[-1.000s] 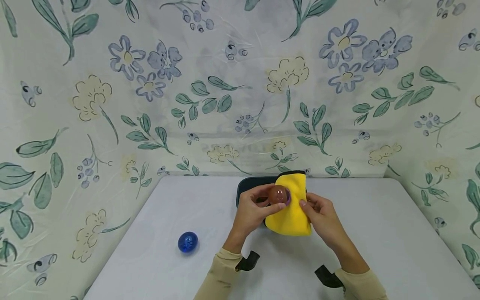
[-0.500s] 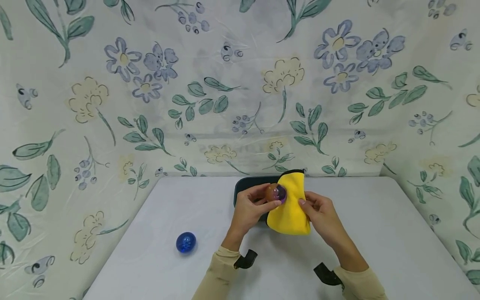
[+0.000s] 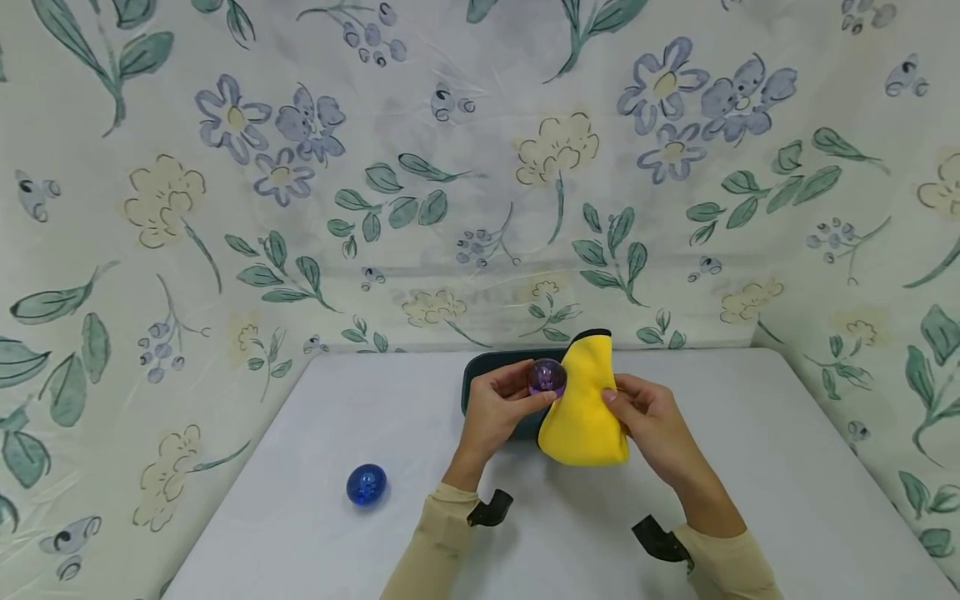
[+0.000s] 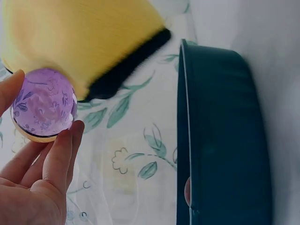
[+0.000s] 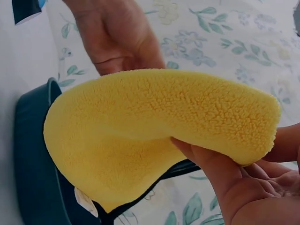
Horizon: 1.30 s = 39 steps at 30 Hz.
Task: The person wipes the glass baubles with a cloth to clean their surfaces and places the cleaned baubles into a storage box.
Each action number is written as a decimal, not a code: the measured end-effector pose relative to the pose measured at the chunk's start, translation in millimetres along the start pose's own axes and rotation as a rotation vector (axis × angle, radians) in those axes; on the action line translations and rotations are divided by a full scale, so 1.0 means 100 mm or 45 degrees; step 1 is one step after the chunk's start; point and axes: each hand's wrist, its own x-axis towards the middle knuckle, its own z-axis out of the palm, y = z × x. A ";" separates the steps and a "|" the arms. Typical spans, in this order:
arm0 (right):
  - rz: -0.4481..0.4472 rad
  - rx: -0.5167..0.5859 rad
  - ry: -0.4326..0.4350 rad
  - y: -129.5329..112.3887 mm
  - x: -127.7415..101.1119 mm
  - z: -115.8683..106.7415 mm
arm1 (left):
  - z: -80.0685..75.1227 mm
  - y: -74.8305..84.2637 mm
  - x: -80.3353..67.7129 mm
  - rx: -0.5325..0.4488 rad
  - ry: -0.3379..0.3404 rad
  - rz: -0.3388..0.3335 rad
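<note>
Head view: you have the glossy, see-through purple ball (image 3: pixel 547 377) raised above the white table (image 3: pixel 300 550), pinched between the thumb and fingers of your left hand (image 3: pixel 495 408). Just beside it hangs the fuzzy yellow cloth (image 3: pixel 585 412) with black edging, its right side gripped by your right hand (image 3: pixel 651 418); a dark teal, round-cornered tray (image 4: pixel 225 131) stands partly hidden behind them, and a translucent blue ball (image 3: pixel 367 485) rests well apart, to the left.

A white table (image 3: pixel 720 417) is standing in a screened-off booth: flower-printed sheeting (image 3: pixel 480 175) is hanging behind its far edge, closing in its left and right edges too, and hiding what kind of room is lying beyond.
</note>
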 end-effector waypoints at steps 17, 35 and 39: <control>-0.274 0.903 -0.086 -0.03 -0.12 -0.55 | 0.12 -0.23 0.20 0.069 -0.024 -0.056; -0.408 1.418 -0.281 0.01 -0.18 -0.79 | 0.25 -0.55 0.42 0.295 -0.080 -0.226; -0.412 1.446 -0.293 0.01 -0.18 -0.81 | 0.26 -0.58 0.45 0.372 -0.105 -0.261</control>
